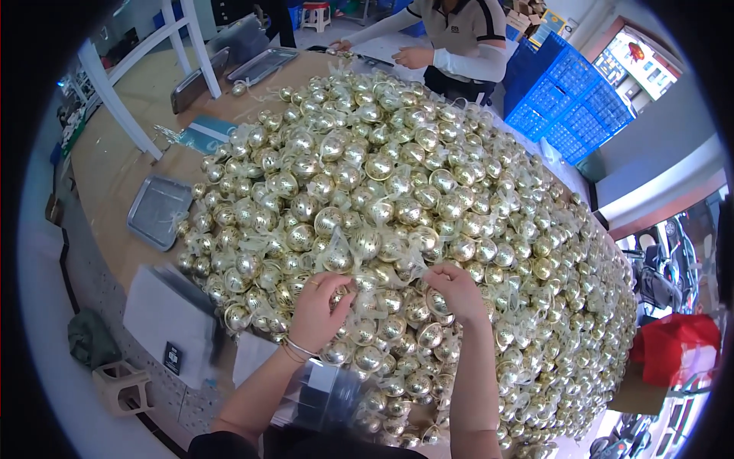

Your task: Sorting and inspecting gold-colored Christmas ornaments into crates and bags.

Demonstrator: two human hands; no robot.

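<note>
Over gold balls (pixel 380 167), the right hand (pixel 456 292) pinches pale gauze (pixel 414 265) between fingertips; whether the left hand (pixel 319 310), fingers curled, grips anything, I cannot tell. Gentle tension should limit snagging.

Bright light glints off the gold balls (pixel 380 166) (the upper-right opening (pixel 639 67) glares whitish), edges bowing toward black corners.

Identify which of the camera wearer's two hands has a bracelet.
The left hand: a silvery bracelet circles its wrist, whereas the right hand has a bare wrist.
</note>
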